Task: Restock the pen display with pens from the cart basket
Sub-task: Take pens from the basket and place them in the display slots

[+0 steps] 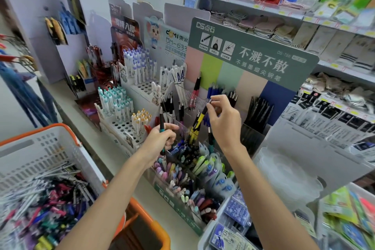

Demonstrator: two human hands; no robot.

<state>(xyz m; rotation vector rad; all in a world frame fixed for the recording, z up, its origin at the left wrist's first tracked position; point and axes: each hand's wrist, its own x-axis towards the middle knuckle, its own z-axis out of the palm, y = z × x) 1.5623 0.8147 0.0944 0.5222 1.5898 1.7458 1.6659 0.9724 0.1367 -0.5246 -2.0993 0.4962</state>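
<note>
Pinches yellow-black pen by its top in right hand, just above pen display, axis steep, tip down into it; grips teal pen upright in left hand, alongside.

Both arms are uncovered: the left forearm and right forearm show bare as far as the view reaches. The left hand and right hand are likewise bare.

Single head-worn wide-angle view, facing forward and tilted down, close over the pen display, cart basket in the lower left corner
</note>
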